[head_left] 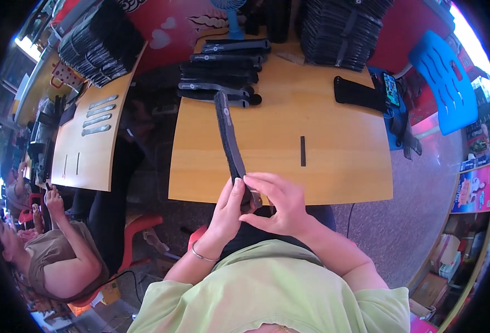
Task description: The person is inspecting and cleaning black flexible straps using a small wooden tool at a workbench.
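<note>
Well, the long dark strap (231, 136) stretches forward from the grip above the table (345, 177), its near end between the hands; the left hand (224, 213) closes on it, the right hand (284, 205) touches it, pinching or not I can't tell. Farther off lie more straps (218, 74).

On the table (345, 172), straps (225, 58) lie far left, a stack (339, 36) stands far right; the held strap (231, 141) extends over its near edge. A chair (442, 83) stands right of the table, a second table (89, 158) left.
</note>
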Available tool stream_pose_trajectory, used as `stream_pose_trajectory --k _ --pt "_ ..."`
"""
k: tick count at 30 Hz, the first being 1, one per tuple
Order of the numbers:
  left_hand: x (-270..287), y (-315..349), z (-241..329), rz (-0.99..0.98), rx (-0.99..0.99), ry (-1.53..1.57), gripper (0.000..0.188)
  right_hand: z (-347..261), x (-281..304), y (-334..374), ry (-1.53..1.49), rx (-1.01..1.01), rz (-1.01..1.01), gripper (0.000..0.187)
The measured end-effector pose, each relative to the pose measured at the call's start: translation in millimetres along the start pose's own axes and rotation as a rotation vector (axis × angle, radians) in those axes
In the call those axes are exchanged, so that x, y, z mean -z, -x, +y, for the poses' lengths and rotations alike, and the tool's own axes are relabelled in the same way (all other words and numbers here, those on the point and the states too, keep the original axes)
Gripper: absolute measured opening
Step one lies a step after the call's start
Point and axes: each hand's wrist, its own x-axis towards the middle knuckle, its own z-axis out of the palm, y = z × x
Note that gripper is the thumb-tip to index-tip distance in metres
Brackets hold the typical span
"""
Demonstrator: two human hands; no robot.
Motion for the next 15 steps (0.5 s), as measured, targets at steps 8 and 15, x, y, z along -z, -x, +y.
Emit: stream_pose_trajectory --k 8,15 --pt "7 -4 7 -0.149 -0.039 -0.111 0.028 27 28 -10 -0.391 -0.640 0.015 0.010" --pt "61 21 24 -0.464 0.342 -0.228 0.029 93 100 -50 -0.304 -0.664 -0.054 0.010"
